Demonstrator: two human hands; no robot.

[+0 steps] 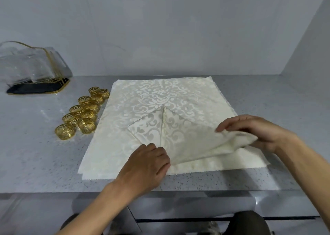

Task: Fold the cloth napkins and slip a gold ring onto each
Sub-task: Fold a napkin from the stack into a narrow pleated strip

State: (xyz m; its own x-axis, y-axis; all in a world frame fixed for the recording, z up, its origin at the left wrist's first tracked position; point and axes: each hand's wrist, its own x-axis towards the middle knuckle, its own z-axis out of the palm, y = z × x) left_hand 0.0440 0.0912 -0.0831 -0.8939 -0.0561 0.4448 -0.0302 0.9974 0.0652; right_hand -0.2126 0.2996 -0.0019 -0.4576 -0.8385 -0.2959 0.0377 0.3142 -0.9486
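On countertop (44, 156), cream damask napkin (160, 99), corners infolded

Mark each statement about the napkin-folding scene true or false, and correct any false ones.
1. The gold rings sit to the left of the napkin stack. True.
2. The right hand pinches a raised fold of the top napkin. True.
3. A ring is already slipped onto the napkin being folded. False: every ring lies on the counter, apart from it.
4. The left hand holds a gold ring. False: it rests on the napkin's near edge.
5. A clear gold-trimmed holder stands at the far left. True.
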